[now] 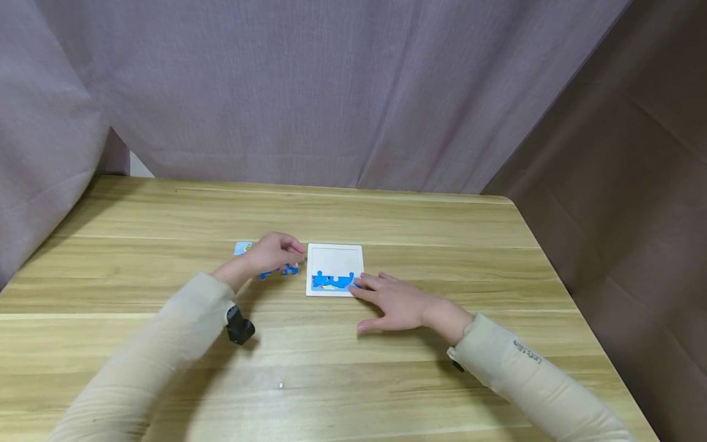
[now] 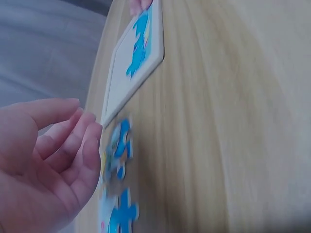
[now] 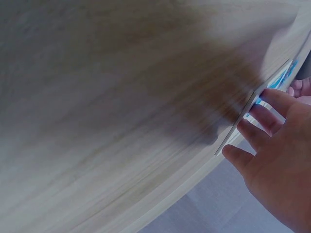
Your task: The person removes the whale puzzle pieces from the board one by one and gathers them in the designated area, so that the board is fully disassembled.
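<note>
A white square puzzle tray (image 1: 335,260) lies on the table, with a row of joined blue puzzle pieces (image 1: 334,282) along its near side. My left hand (image 1: 272,253) hovers just left of the tray with loosely curled fingers, and nothing shows between thumb and fingers in the left wrist view. Loose jigsaw pieces (image 2: 125,141) lie under and beside that hand, partly hidden by it in the head view. My right hand (image 1: 399,305) is spread, its fingertips at the tray's lower right corner and over the end of the blue row.
The wooden table (image 1: 342,393) has its far edge close to a grey-mauve curtain (image 1: 309,92). A light blue loose piece (image 1: 242,247) shows behind the left hand. A black wrist camera (image 1: 239,325) sits on the left sleeve.
</note>
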Tool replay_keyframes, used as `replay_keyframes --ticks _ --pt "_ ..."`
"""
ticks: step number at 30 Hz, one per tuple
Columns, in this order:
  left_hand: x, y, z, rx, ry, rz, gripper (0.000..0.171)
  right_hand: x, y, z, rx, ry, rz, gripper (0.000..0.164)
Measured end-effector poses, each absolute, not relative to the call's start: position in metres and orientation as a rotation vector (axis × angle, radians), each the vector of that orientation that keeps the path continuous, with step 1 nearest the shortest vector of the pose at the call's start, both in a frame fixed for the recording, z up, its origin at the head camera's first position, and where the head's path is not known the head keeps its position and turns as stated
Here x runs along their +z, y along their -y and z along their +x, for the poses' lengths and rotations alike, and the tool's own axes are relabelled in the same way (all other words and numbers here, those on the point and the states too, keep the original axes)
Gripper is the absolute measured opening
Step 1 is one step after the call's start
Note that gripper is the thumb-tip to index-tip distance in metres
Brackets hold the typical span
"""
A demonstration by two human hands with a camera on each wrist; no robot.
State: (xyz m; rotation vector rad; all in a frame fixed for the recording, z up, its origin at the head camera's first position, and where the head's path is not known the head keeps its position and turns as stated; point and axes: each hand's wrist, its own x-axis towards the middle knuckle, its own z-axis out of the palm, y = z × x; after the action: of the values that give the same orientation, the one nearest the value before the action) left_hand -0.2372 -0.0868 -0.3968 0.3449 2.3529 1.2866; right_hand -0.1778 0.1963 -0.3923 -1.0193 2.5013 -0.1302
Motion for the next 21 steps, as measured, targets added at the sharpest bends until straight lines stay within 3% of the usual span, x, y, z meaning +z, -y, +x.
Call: replay_keyframes --ticks 21 --pt "-0.402 0.057 -0.229 1.221 -2.319 0.419 0.026 -0.394 -0.196 -0.179 -0.132 -2.494 -0.994 0.083"
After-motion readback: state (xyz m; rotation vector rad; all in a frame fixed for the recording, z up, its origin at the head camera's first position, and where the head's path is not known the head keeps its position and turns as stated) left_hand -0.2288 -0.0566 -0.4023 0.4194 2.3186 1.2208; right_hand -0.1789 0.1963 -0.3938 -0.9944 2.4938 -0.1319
